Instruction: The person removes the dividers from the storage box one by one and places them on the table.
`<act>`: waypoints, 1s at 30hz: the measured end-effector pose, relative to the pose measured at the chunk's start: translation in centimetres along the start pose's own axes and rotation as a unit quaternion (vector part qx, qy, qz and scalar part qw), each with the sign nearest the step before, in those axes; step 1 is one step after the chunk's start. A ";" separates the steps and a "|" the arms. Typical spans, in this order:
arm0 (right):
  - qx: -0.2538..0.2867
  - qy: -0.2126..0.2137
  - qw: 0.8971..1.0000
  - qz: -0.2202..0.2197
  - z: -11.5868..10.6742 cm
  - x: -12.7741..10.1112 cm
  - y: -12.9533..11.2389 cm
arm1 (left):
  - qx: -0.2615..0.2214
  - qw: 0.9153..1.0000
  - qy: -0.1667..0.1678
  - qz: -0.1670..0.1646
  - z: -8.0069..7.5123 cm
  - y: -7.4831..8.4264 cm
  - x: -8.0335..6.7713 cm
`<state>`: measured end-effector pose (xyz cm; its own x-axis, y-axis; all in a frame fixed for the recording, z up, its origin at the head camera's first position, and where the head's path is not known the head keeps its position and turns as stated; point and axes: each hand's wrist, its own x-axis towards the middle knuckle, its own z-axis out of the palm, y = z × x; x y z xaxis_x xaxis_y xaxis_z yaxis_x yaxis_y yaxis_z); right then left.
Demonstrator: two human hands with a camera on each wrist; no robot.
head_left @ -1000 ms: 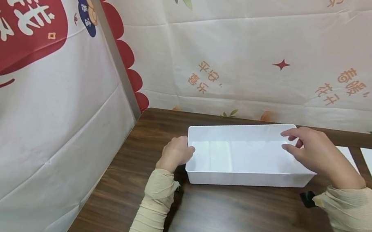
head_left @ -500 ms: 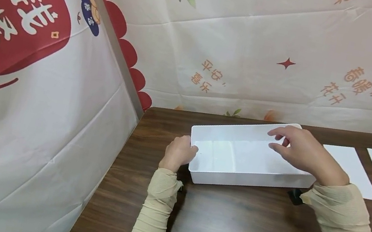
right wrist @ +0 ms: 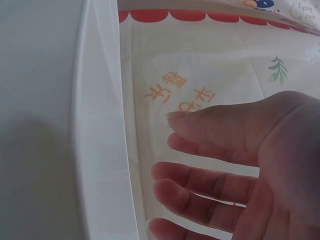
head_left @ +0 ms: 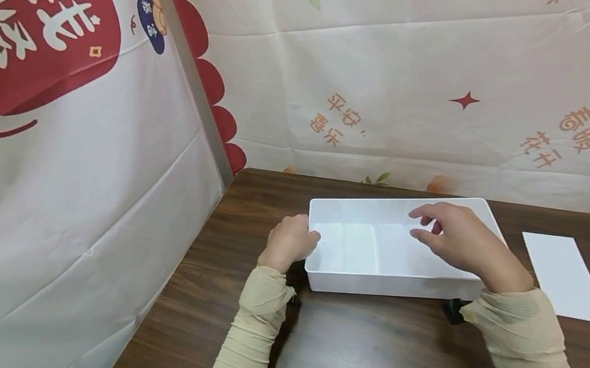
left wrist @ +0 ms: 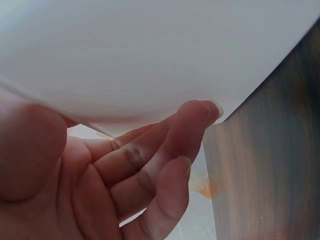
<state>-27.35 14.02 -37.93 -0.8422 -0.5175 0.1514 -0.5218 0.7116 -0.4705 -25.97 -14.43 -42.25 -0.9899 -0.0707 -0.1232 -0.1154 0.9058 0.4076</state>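
Right hand [head_left: 459,242] shifted leftward along the white tray [head_left: 372,286] since a second ago, now hovering over its inside with fingers loosely spread, clasping nothing. Nearer in, left hand [head_left: 289,243] wrapped round the tray's left end, thumb on the rim; tray flat on the dark wooden table [head_left: 357,366]. Farther right, two white sheets [head_left: 566,274], then the printed backdrop cloth [head_left: 405,98]

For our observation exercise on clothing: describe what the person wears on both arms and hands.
Both arms wear snug beige sleeves, left sleeve and right sleeve, finely ribbed and wrinkled, ending at the wrists. The left hand and right hand are bare: no gloves or rings show. A small black object sits at the right wrist.
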 end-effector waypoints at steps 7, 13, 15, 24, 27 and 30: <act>0.017 0.000 1.000 -0.013 0.7 1.0 -1.2 | 0.004 1.000 -0.002 -0.003 0.0 0.1 0.0; 0.031 -0.014 0.999 -0.001 1.3 1.7 -2.0 | 0.008 1.000 -0.003 -0.003 -0.1 0.1 0.1; 0.035 -0.022 0.999 0.001 1.6 1.8 -2.2 | 0.005 1.000 -0.004 -0.004 -0.1 0.1 0.0; 0.044 -0.033 0.998 -0.002 2.7 2.2 -2.6 | -0.001 1.000 -0.006 0.006 -0.3 -0.2 0.0; 0.047 -0.032 0.998 -0.008 3.1 2.3 -2.5 | 0.000 1.000 -0.009 0.008 -0.3 -0.3 0.1; 0.049 -0.036 0.998 -0.008 3.5 2.4 -2.6 | 0.004 1.000 -0.015 0.010 -0.4 -0.4 0.1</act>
<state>-27.60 9.29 -39.35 -0.8198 -0.5641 0.0984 -0.5168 0.6550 -0.5513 -26.04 -14.94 -42.07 -0.9890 -0.0399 -0.1421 -0.0946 0.9103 0.4029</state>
